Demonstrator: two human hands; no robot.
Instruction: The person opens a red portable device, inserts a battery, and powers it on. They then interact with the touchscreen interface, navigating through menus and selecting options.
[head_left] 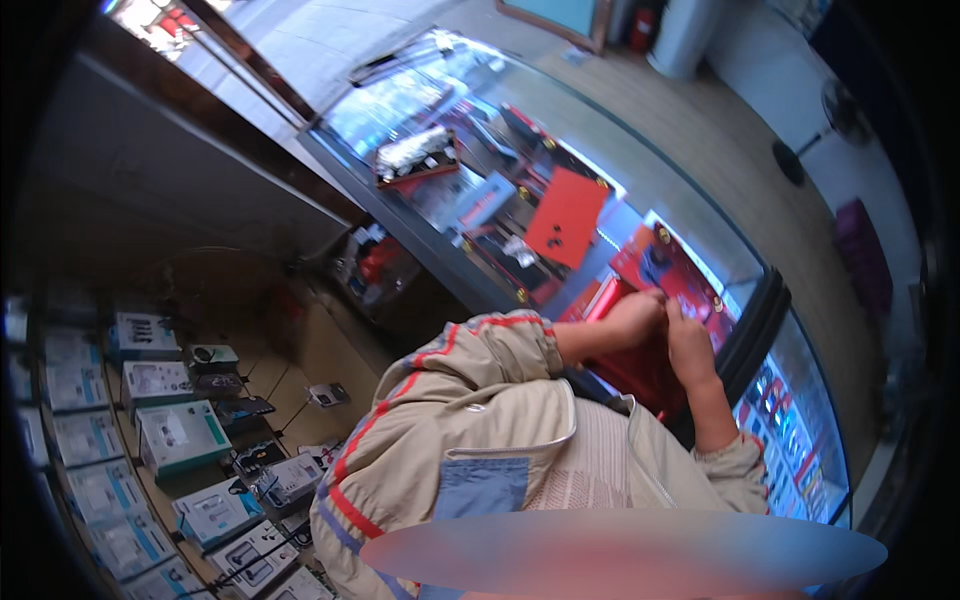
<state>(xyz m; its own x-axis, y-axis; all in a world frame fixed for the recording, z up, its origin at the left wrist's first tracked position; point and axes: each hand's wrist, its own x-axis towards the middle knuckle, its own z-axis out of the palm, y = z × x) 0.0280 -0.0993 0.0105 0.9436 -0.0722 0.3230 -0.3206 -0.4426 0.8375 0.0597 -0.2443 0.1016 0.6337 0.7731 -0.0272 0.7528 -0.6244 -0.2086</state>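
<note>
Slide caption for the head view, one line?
Left hand and right hand close together by a glossy red item at a glass display counter.

It's a shop (glass counter (pixel 395 212), rows of packages (pixel 183 437)).

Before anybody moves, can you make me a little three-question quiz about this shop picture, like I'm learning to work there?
1. True or false: the left hand and the right hand are close together.

2. Pick one: what colour is the flat sheet with small dark bits on it?
A) green
B) red
C) yellow

3. Fill in the gap: the rows of boxed goods are on the person's ____ side.

Key:
1. True; they nearly meet, though what the fingers may hold is too blurred to tell.
2. B, red.
3. Left.
</note>
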